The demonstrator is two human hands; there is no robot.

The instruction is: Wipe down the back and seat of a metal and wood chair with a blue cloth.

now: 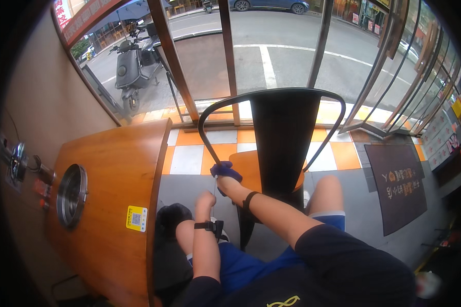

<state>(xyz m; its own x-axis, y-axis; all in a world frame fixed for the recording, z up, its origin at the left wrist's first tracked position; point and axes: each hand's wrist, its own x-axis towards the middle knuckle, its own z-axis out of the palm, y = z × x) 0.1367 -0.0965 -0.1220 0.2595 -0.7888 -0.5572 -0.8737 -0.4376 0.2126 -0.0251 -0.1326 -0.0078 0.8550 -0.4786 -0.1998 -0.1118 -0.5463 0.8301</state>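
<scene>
A black metal chair with an orange wooden seat stands in front of me, its backrest towards me. My right hand reaches across to the left side of its curved tubular frame. In it I grip a dark blue cloth, pressed against the lower part of that tube. My left hand hangs lower, just left of the chair, with the fingers curled. Whether it holds anything is hidden. A black strap circles each forearm, and the left one carries a small device.
A wooden table with a round metal inset pot and a yellow code sticker stands left. A dark rounded object sits beside its edge. Glass doors stand ahead; a dark floor mat bearing writing lies right.
</scene>
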